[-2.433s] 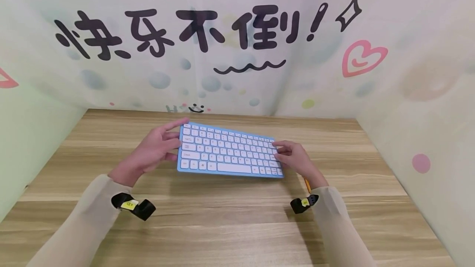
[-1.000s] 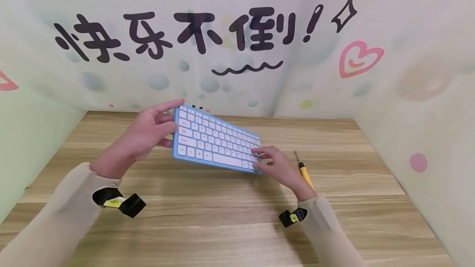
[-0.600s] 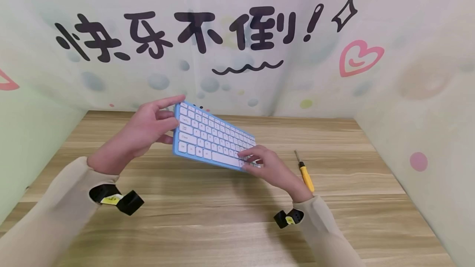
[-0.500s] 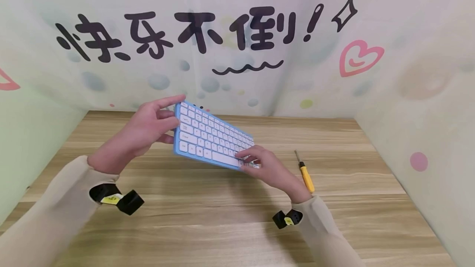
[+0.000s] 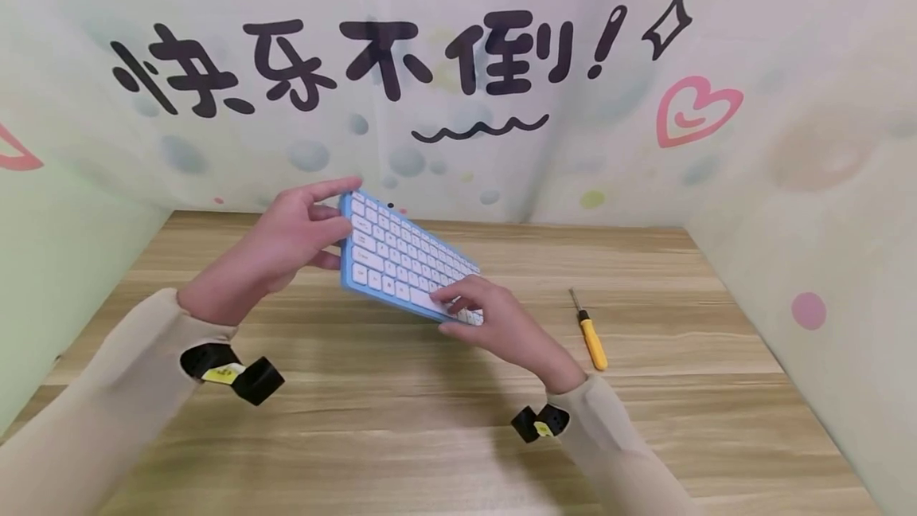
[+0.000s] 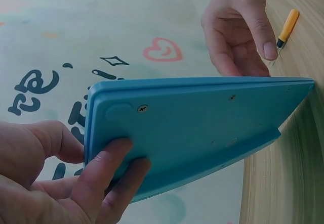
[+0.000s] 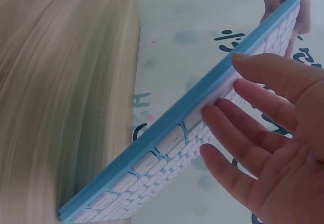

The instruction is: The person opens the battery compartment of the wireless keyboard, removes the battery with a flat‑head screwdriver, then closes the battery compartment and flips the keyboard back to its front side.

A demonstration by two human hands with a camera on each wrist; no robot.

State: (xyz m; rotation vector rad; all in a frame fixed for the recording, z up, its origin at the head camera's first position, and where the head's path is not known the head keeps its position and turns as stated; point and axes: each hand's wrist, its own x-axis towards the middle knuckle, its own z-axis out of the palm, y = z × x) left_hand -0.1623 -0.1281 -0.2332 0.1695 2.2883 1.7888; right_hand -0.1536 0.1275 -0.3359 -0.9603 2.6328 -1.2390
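A blue keyboard (image 5: 408, 261) with white keys is held tilted above the table, its left end higher than its right. My left hand (image 5: 290, 237) grips that left end, thumb on the key side and fingers behind. In the left wrist view the blue underside (image 6: 177, 123) shows, with small screws (image 6: 143, 108) set in it. My right hand (image 5: 494, 317) is at the lower right part of the keyboard. Its loosely bent fingers (image 7: 243, 133) touch or hover just over the keys, and its thumb lies by the front edge. Whether the keyboard's right end touches the table cannot be told.
A screwdriver (image 5: 591, 341) with a yellow handle and metal shaft lies on the wooden table (image 5: 401, 436), right of my right hand. A printed white cloth (image 5: 458, 166) stands behind the table, with pale walls at both sides. Each wrist wears a black camera mount.
The keyboard's left end has risen with my left hand and the keyboard has tilted more. My right hand has left the right end and slid leftward over the keys, uncovering the screwdriver.
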